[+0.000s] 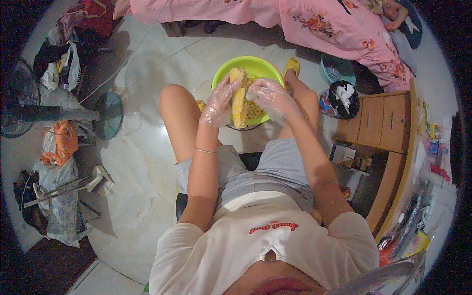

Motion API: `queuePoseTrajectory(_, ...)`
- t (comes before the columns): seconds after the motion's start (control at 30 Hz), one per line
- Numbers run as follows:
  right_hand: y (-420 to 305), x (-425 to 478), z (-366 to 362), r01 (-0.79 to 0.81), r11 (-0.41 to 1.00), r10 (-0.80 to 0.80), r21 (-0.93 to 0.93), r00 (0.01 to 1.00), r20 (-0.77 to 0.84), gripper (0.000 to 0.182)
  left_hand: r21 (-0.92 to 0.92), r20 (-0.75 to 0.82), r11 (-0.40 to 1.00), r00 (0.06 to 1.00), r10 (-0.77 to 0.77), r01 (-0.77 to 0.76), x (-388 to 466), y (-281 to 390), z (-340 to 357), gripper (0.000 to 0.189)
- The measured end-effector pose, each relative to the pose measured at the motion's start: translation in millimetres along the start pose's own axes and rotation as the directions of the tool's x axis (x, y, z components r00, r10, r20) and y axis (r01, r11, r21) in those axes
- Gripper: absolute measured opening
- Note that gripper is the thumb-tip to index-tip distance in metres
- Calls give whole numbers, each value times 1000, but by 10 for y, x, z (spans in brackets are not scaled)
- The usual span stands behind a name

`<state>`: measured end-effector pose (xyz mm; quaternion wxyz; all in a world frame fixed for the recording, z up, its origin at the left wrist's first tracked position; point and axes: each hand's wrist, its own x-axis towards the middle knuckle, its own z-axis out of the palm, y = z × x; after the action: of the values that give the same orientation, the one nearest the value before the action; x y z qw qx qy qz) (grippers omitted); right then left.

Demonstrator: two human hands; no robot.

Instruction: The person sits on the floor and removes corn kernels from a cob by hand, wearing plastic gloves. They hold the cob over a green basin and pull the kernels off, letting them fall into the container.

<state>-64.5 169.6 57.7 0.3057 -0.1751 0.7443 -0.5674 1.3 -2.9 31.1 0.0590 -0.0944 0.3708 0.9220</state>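
My left hand, in a clear plastic glove, grips yellow corn on the cob above a lime-green basin. The corn shows above and below my thumb; whether it is one cob or two I cannot tell. My right hand, also gloved, has its fingers bent close to the corn's right side. What those fingertips touch or hold is not clear. Loose corn kernels lie in the basin beneath. The basin is between my knees, and part of its inside is hidden by my hands.
A bed with a pink floral sheet stands ahead, a person's arm at its right end. To the right are a lined bin and a wooden drawer cabinet. A fan and bags occupy the left.
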Motion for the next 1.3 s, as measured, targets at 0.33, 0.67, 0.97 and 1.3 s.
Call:
queuePoseTrajectory(0.33,-197,-10,-226,206,614,-293,-762,956,23,38,29,-50,994,993,-105,107,7,-11,-40,40)
queuePoseTrajectory(0.67,-263,170,-182,399,600,-214,-693,915,342,40,501,-295,804,937,-189,320,-98,192,364,43)
queuePoseTrajectory(0.97,-376,173,-207,360,551,-127,-753,928,351,42,254,-55,930,964,-262,267,26,-98,-96,45)
queuePoseTrajectory(1.3,-222,215,-226,438,600,-266,-669,898,350,37,767,383,400,858,342,-502,-78,-207,-136,45)
